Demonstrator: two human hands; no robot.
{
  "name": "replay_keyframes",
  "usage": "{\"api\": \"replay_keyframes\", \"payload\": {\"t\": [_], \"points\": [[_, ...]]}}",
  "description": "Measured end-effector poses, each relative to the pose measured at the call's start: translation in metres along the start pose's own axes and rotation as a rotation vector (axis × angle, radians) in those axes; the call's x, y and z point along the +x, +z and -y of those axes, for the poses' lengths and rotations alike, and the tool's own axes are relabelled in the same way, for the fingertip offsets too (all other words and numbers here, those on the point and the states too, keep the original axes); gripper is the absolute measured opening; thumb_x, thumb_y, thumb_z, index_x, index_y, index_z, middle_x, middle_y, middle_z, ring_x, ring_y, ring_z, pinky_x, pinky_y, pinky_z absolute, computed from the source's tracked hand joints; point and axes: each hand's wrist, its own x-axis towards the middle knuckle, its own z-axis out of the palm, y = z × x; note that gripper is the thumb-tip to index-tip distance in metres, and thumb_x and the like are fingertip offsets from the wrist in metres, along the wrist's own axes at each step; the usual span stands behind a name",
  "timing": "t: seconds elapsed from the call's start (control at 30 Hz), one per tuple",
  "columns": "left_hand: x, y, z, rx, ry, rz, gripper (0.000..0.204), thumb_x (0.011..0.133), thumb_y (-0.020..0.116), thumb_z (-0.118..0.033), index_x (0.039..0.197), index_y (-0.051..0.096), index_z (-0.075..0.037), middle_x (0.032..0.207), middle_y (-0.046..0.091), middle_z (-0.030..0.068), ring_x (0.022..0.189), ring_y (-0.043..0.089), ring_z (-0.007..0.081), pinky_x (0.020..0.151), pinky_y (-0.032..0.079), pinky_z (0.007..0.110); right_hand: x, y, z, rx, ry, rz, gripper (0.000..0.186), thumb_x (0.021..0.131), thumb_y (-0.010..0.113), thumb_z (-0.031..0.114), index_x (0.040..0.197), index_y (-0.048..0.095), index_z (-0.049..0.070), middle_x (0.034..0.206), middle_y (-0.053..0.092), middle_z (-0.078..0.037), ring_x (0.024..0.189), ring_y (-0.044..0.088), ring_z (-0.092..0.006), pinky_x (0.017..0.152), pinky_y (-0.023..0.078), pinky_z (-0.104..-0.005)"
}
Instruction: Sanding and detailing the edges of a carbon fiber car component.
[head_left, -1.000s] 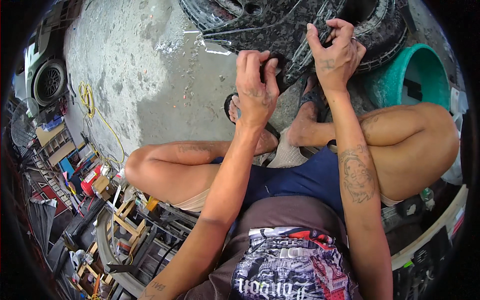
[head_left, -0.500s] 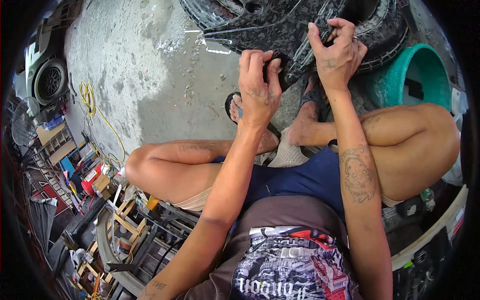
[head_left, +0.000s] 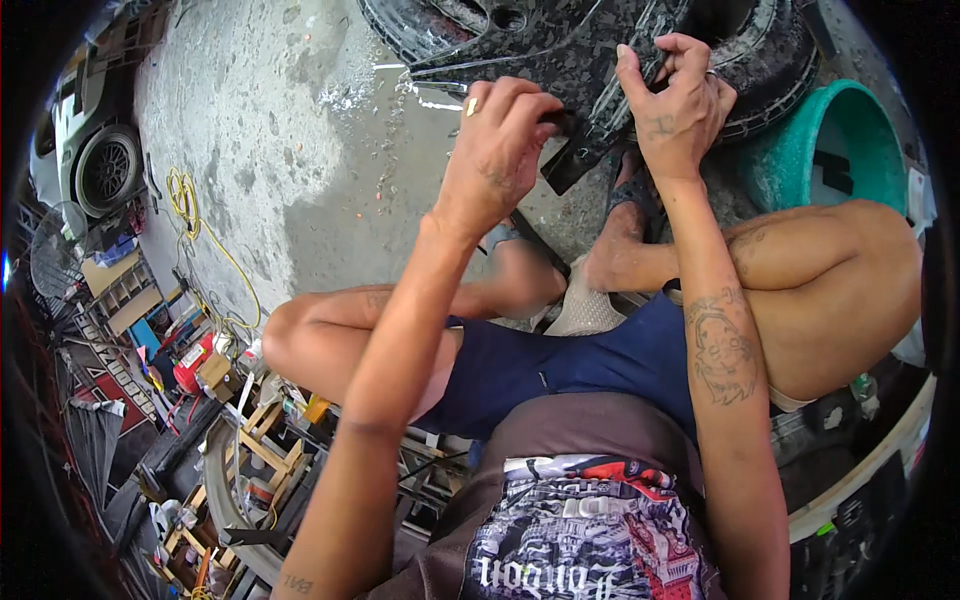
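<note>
Beyond the left fingers [head_left: 508,95], the mottled black panel [head_left: 530,58] looks smooth and glossy, like plastic. Right of the right fingers [head_left: 690,50], the tire [head_left: 778,78] is ribbed rubber — dusty, matt — and farther right the bucket [head_left: 778,172] looks plastic. Left of the left fingers, the concrete floor [head_left: 330,180] is rough, partly damp-looking.

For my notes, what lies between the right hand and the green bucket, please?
In the head view, a black tyre lies between the right hand and the green bucket.
</note>
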Motion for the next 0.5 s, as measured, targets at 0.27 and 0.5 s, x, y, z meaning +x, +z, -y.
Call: {"api": "replay_keyframes", "payload": {"t": [0.27, 0.5], "points": [[0.03, -0.006, 0.021, 0.034, 0.285, 0.378, 0.034, 0.086, 0.072, 0.001, 0.119, 0.064, -0.005, 0.116, 0.062, 0.0121, 0.106, 0.058, 0.0342, 0.094, 0.049, 0.043, -0.001, 0.007, -0.008, -0.035, -0.048, -0.071, 0.041, 0.087, 0.082, 0.039, 0.113, 0.06, 0.015, 0.072, 0.057, 0.004, 0.071, 0.062, -0.0206, 0.088, 0.04, -0.0381], [0.041, -0.006, 0.027, 0.003, 0.38, 0.413, 0.028, 0.088, 0.071, -0.005, 0.115, 0.062, -0.004, 0.111, 0.062, 0.0102, 0.099, 0.057, 0.0312, 0.09, 0.048, 0.041, -0.001, 0.004, -0.005, -0.053, -0.066, -0.078, 0.04, 0.087, 0.082, 0.038, 0.112, 0.06, 0.015, 0.071, 0.055, 0.004, 0.071, 0.061, -0.0196, 0.087, 0.039, -0.0387]]}}
